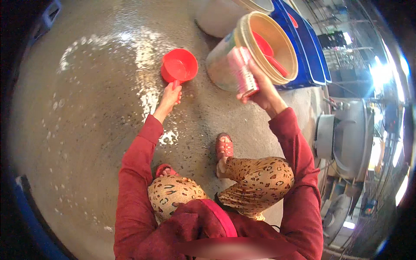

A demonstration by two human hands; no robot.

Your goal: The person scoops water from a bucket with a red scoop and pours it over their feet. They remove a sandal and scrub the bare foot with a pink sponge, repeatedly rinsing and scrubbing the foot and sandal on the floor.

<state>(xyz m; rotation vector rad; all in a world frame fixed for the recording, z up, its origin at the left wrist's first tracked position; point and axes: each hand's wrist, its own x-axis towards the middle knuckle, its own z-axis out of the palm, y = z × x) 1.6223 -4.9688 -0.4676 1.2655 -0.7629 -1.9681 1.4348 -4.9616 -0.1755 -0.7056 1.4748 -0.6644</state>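
Note:
Ahead on the left, my left hand (170, 99) is closed round the short handle of a red plastic dipper (180, 65), held out over the wet floor. Its bowl faces up; I cannot tell whether any liquid is in it. My right hand (261, 89) grips a pink and white printed packet (242, 71), upright and slightly tilted, with my thumb and fingers round its right side and base. The packet is in front of the side of a cream plastic bucket (219, 56). Inside that bucket rests a second red dipper (263, 45), its handle toward the near rim.
Behind the cream bucket stand a pale bucket (216, 19) and blue plastic crates (305, 47). Wet, shiny concrete floor (95, 130) with whitish suds spreads to the left. Grey round metal equipment (349, 138) stands at the right. My sandalled feet (224, 147) are on the floor below.

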